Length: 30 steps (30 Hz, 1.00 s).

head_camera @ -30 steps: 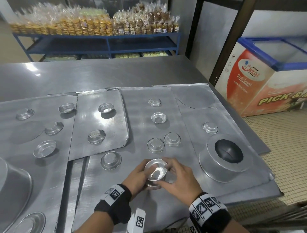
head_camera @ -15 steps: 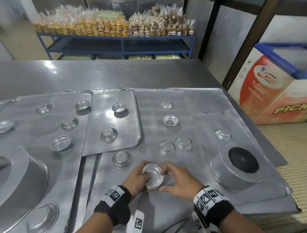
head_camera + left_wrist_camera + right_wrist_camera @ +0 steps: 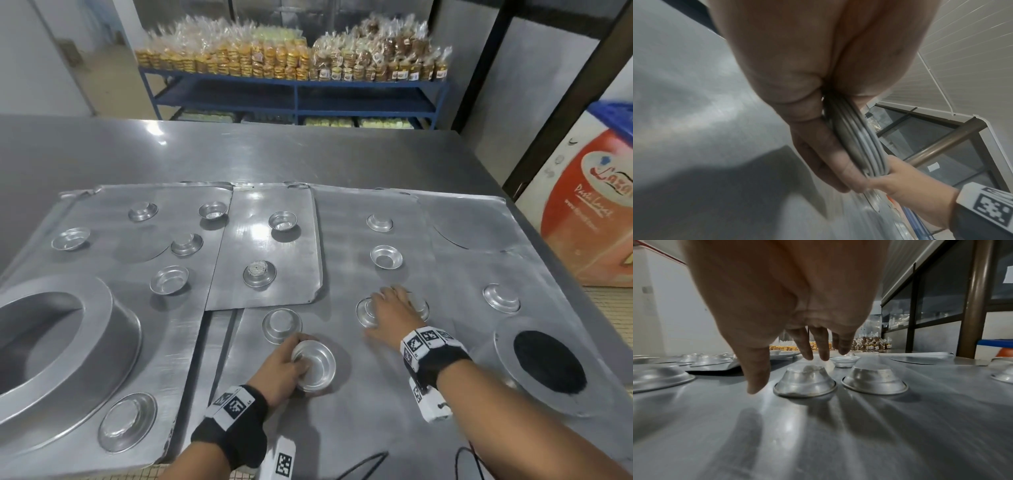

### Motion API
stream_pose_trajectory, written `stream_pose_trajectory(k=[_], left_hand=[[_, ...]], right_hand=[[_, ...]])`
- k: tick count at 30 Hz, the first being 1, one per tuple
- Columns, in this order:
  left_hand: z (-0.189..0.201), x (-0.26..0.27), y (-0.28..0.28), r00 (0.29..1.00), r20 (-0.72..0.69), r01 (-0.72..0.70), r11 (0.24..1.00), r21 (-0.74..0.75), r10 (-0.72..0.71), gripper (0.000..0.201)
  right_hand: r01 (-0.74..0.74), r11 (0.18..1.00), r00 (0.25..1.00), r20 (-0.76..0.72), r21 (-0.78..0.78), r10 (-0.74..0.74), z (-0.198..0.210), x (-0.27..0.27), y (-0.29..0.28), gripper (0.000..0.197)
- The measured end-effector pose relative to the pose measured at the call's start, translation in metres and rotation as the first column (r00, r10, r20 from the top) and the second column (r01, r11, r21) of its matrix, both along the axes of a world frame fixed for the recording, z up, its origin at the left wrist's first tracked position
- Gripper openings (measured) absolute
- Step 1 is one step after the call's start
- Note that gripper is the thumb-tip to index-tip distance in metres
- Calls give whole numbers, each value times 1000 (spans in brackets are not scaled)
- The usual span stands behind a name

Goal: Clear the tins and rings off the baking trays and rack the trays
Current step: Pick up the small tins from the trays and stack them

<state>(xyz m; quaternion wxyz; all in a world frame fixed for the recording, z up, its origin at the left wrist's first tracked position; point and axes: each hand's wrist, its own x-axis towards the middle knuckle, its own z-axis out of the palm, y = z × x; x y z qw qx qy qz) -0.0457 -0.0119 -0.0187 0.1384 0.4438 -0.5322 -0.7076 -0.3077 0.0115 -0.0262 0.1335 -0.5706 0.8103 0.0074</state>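
Note:
My left hand grips a nested stack of small aluminium tins just above the near baking tray. The left wrist view shows the stacked rims held between the fingers of that left hand. My right hand is spread open over two upside-down tins, one on its left and one on its right. In the right wrist view the right hand hovers over the left tin, its thumb beside the rim; the other tin stands free.
Several overlapping trays cover the steel table, with more small tins scattered on them. A large ring tin sits at the right edge, a bigger one at the left. A blue shelf of packed biscuits stands behind.
My right hand let go of the stack and moved forward to the two upside-down tins. The left hand now holds the stack alone. The view swung left.

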Motion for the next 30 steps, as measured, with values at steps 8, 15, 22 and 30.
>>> stream_pose_trajectory(k=[8,15,22,30], left_hand=[[-1,18,1,995,-46,-86,996,4,86,42],[-1,20,4,995,-11,-103,994,-38,103,43],[-5,17,4,987,-37,-156,987,22,157,41],[1,10,5,977,-137,-160,987,12,161,32]], right_hand=[[24,1000,1000,-18,0,-24,-14,-3,-15,61],[41,995,999,1,-93,-41,-1,12,-6,63],[84,862,949,304,-500,84,32,46,25,63],[81,770,783,518,-632,343,30,94,54,59]])
